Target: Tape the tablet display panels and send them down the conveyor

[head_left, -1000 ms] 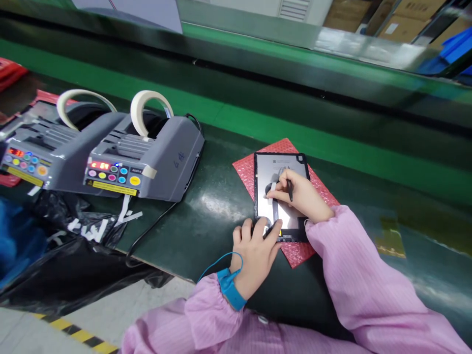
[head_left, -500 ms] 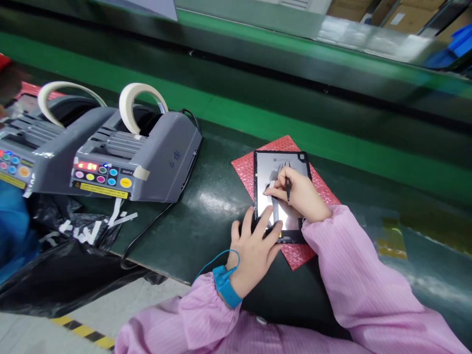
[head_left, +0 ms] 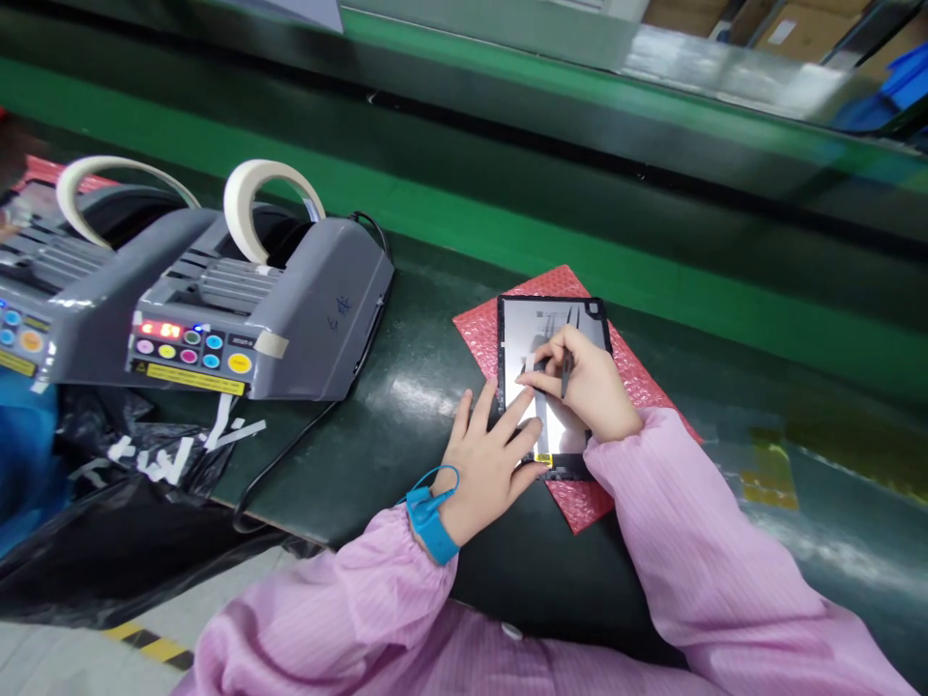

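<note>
A tablet screen panel with a silvery back and black frame lies on red bubble wrap. My left hand is open, its fingers spread over the panel's lower left edge and reaching a pale strip that runs lengthwise along it. A yellow tab shows at the strip's lower end. My right hand is closed around dark tweezers, whose tips point away from me. Its thumb and index finger come together on the panel near the strip's upper part; whatever they pinch is too small to make out.
Two grey tape dispensers with white tape rolls stand left on the dark green bench. Cut tape pieces hang over a black plastic bag. A black cable runs along the bench. Amber film lies right.
My left hand has shifted slightly left, and its fingers uncover more of the strip and the yellow tab. The right hand stays nearly in place, still holding the tweezers.
</note>
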